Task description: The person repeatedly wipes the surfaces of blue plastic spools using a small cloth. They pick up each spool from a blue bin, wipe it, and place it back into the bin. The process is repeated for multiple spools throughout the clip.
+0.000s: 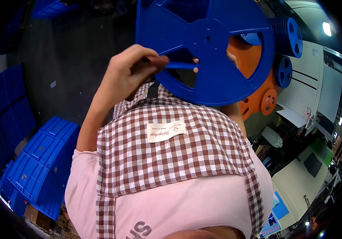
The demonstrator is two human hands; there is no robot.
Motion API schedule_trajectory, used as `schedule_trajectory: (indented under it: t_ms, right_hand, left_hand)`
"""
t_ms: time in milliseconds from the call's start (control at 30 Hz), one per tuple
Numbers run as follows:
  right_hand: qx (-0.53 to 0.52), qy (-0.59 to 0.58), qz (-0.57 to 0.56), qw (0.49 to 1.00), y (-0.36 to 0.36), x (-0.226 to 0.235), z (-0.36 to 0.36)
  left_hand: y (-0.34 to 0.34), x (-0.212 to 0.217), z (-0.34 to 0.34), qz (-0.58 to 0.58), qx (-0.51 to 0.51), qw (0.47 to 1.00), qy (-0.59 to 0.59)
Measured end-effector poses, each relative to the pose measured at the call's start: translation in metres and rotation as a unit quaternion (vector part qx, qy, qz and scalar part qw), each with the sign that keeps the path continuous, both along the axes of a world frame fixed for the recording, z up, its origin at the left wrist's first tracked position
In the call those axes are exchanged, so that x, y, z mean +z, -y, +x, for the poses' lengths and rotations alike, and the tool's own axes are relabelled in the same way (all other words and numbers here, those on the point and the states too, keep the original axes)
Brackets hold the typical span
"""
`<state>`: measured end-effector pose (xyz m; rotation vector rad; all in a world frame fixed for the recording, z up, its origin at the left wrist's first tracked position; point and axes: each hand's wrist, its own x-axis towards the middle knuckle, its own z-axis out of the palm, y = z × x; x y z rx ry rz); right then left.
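- In front of the chest, raised toward the top of the view, a large blue reel [210,44] is held up; it is a flat round disc of smooth moulded plastic with a solid hub and wide cut-out windows between broad spokes.
- The left hand [129,71] has its fingers [155,60] curled together and clamped on a thin blue spoke or bar at the reel's lower left window, knuckles turned toward the camera.
- The right hand [231,57] sits behind the reel and is mostly hidden; a fingertip shows through the lower window and a bit more past the right window, so it touches the reel, but I cannot tell how far its fingers are spread.
- Behind the reel, an orange reel [258,95] of the same flat disc shape shows, with smaller round holes.
- To the right, a stack of smaller blue reels [288,38] stands on edge near a white machine housing [310,79] with flat panels.
- Below the hands, a brown and white checked apron [171,159] of woven cloth lies over a pink shirt [179,207], with a small white label [165,130] sewn on.
- At the lower left, ribbed blue plastic crates [43,159] stand on a dark floor [71,59].
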<state>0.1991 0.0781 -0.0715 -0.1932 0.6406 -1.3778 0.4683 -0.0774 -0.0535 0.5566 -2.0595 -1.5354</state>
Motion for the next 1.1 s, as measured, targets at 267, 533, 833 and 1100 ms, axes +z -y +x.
schedule_trajectory:
  t_ms: [267,533,833,1100]
  right_hand:
    - [-0.066,-0.857,0.009,0.51,0.046,-0.023,0.027]
    - [0.019,-0.904,-0.03,0.425,0.024,-0.002,0.034]
    - [0.165,-0.796,-0.035,0.582,0.034,-0.019,0.113]
    - [0.089,-0.811,0.067,0.575,0.049,-0.067,0.073]
  left_hand:
    - [-0.018,-0.025,0.003,0.228,-0.016,0.972,0.06]
    - [-0.01,-0.077,0.017,0.407,0.068,0.91,0.033]
    - [-0.008,-0.097,0.023,0.392,0.107,0.908,0.098]
    - [-0.021,-0.076,0.004,0.334,0.151,0.929,0.053]
